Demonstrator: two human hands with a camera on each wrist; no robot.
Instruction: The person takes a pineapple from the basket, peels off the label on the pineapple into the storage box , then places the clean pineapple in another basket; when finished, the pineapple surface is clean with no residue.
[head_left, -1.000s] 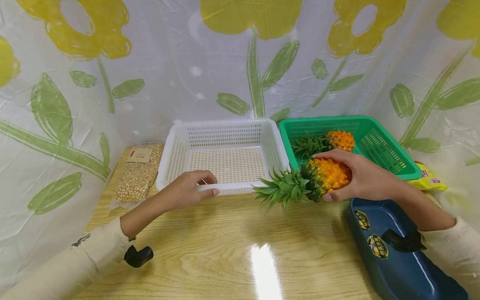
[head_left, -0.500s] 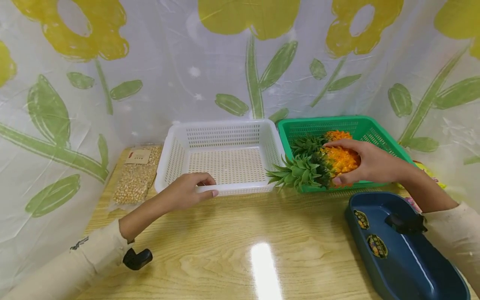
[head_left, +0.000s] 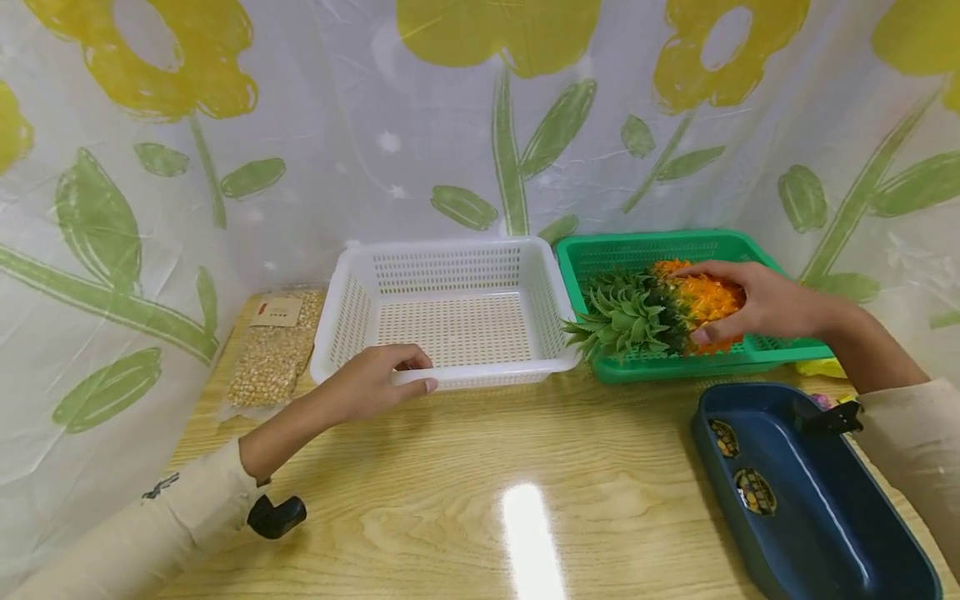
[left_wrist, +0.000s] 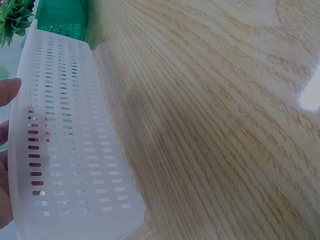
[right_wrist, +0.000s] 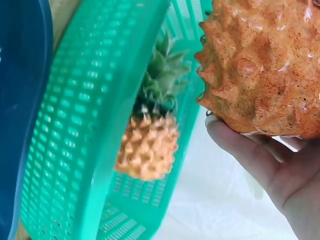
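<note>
My right hand (head_left: 780,304) holds a pineapple (head_left: 708,304) by its orange body, with the leafy crown pointing left, over the green basket (head_left: 678,367). In the right wrist view my thumb and fingers lie against its spiky skin. A second pineapple (right_wrist: 149,145) lies inside the green basket; in the head view the held one mostly hides it. My left hand (head_left: 378,379) grips the front rim of the white basket (head_left: 517,369), fingers inside and thumb outside. In the left wrist view, parts of the fingers show through the slots of the basket wall.
A dark blue tub (head_left: 810,508) stands at the right front of the wooden table (head_left: 420,492). Behind it a yellow packet (head_left: 821,367) peeks out beside the green basket. A bag of corn kernels (head_left: 272,358) lies left of the white basket. A flowered curtain (head_left: 360,167) hangs behind.
My right hand has carried the pineapple right and back, from in front of the two baskets to over the green one. My left hand has stayed on the white basket's rim.
</note>
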